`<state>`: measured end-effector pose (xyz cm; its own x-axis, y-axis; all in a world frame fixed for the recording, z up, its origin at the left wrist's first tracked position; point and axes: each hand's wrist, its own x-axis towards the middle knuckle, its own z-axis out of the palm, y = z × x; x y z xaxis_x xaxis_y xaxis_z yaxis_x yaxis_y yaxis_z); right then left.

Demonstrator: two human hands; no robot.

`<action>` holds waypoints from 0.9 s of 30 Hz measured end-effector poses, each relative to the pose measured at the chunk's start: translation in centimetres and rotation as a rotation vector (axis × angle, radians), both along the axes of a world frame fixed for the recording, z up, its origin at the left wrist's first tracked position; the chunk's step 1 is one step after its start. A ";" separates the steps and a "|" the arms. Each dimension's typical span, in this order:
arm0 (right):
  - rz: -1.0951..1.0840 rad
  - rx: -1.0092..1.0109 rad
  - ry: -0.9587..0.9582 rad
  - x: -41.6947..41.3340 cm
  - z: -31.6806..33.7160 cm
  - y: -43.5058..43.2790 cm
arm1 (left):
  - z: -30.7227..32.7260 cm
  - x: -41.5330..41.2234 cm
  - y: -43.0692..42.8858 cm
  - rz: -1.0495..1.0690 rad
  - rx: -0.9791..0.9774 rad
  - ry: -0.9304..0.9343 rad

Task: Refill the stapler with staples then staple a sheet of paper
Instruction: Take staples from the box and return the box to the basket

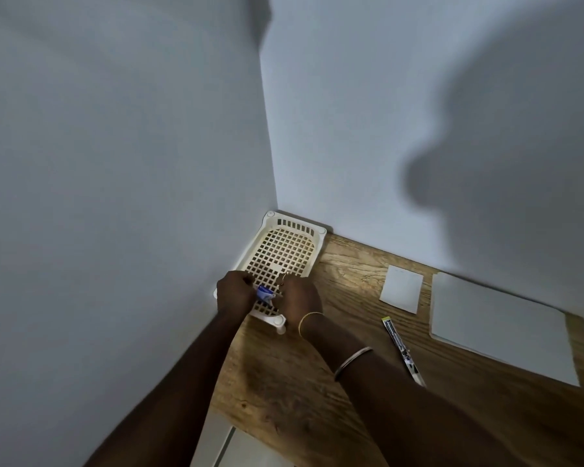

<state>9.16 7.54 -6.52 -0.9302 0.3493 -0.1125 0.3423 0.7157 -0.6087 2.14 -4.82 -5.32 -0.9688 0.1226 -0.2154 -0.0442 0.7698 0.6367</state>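
Both hands meet over the near end of a cream plastic basket [285, 246] in the table's far left corner. Between them is a small blue and white staple box [264, 294]. My left hand [235, 293] grips its left side and my right hand [299, 298] pinches its right side. A large white sheet of paper [501, 326] lies flat at the right. A smaller white paper square [402, 288] lies between basket and sheet. The long narrow stapler [402, 350] lies on the wood near my right forearm.
The wooden table [351, 278] fits into a corner of two white walls. Its left edge drops off near my left forearm, with pale floor or furniture below. My shadow falls on the right wall.
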 end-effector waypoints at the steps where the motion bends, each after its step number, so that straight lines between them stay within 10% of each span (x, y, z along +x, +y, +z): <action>1: 0.005 0.011 0.002 -0.1 -0.1 -0.1 | -0.1 -0.1 -0.1 -0.015 -0.007 -0.001; 14: -0.004 0.078 0.032 -0.5 -1.2 -0.9 | -0.6 -0.5 0.0 -0.101 -0.011 -0.002; 27: -0.229 -0.299 0.340 0.4 1.0 1.7 | 0.4 0.4 1.3 0.151 0.622 -0.147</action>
